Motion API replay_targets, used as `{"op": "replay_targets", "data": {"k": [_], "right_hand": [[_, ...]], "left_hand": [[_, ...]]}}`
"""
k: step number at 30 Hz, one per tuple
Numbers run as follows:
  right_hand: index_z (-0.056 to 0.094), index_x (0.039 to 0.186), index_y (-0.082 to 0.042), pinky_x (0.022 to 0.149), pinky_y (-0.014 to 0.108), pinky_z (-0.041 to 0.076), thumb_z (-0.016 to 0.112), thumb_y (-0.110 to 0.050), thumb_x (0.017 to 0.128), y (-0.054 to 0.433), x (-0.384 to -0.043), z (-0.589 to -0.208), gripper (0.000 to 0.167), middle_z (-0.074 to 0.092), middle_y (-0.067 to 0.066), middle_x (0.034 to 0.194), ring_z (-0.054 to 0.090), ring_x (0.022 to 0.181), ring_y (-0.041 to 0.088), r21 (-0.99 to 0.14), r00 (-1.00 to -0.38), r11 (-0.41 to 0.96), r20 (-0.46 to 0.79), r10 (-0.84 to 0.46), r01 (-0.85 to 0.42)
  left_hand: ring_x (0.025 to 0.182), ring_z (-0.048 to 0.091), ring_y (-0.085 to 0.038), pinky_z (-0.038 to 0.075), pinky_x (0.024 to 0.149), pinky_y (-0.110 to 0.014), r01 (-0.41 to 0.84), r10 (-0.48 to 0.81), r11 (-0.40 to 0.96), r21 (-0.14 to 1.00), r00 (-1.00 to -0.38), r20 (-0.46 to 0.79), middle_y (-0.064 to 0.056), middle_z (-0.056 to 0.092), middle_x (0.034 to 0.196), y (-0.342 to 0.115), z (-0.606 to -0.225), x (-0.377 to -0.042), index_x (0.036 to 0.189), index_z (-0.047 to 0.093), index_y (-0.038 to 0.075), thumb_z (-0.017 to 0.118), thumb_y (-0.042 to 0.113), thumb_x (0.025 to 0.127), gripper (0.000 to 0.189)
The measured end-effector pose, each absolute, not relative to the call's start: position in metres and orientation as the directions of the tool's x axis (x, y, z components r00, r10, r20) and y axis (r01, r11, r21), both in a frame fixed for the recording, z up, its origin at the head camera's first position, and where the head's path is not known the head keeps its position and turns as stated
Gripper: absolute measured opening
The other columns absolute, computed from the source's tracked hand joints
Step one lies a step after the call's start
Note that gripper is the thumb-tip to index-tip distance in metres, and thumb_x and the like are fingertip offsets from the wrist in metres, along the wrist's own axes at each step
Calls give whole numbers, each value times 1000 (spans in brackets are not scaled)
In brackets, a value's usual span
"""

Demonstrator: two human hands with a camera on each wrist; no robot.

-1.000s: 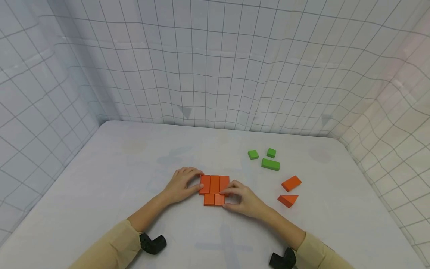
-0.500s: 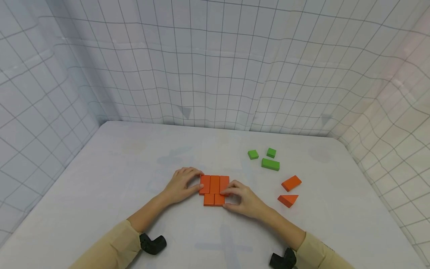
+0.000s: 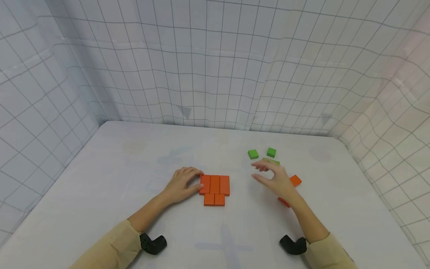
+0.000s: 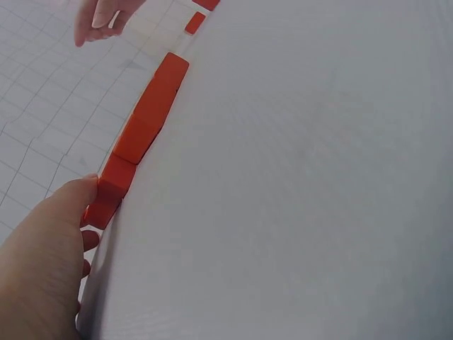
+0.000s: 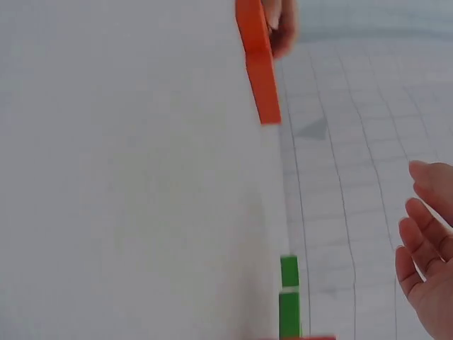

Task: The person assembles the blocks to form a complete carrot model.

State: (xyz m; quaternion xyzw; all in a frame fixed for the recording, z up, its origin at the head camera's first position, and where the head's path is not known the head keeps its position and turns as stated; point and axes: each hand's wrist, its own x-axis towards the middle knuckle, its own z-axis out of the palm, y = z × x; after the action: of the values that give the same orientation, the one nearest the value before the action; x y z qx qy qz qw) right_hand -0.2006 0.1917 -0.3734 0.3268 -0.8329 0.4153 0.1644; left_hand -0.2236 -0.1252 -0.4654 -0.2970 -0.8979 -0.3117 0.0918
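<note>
Several orange blocks lie flat and close together mid-table in the head view. Three upright rectangles make the far row: a left block, a middle block and a right block. Two squarer blocks touch their near side. My left hand holds the left block by its outer edge, thumb on its side and index finger at the far corner; the left wrist view shows the thumb against it. My right hand is raised off the table, thumb and fingers spread apart, holding nothing.
Two small green blocks lie at the back right. A longer green block is partly hidden by my right hand. Beyond that hand are an orange block and another orange piece, both partly covered. Gridded white curtains surround the table.
My right hand has let go of the near right orange block and moved right and away, over the loose pieces. My left hand and the joined blocks have stayed in place.
</note>
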Motion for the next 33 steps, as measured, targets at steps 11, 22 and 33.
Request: {"op": "replay_targets", "data": {"k": [11, 22, 33], "right_hand": [[60, 111, 5, 75, 18, 41, 65, 4, 80, 296, -215, -387, 31, 57, 9, 96, 51, 86, 22, -657, -889, 599, 336, -310, -457], [59, 114, 4, 72, 15, 41, 64, -3, 83, 360, -227, -425, 32, 56, 15, 101, 48, 86, 12, -717, -906, 579, 182, -383, -389], [59, 118, -6, 77, 17, 38, 68, -17, 83, 365, -233, -438, 38, 56, 4, 107, 45, 92, 9, -718, -917, 617, 75, -392, -323]], "left_hand": [[109, 48, -24, 30, 93, -50, 618, 484, 619, 485, -786, 384, -2, 57, 113, -124, -466, -223, 115, 57, 15, 61, 34, 86, 36], [109, 48, -25, 31, 93, -50, 602, 479, 632, 488, -799, 365, -2, 58, 113, -125, -463, -221, 116, 58, 14, 61, 33, 85, 36], [107, 48, -24, 31, 92, -50, 611, 482, 625, 485, -792, 376, -2, 57, 112, -125, -465, -223, 115, 57, 15, 62, 33, 85, 36]]}}
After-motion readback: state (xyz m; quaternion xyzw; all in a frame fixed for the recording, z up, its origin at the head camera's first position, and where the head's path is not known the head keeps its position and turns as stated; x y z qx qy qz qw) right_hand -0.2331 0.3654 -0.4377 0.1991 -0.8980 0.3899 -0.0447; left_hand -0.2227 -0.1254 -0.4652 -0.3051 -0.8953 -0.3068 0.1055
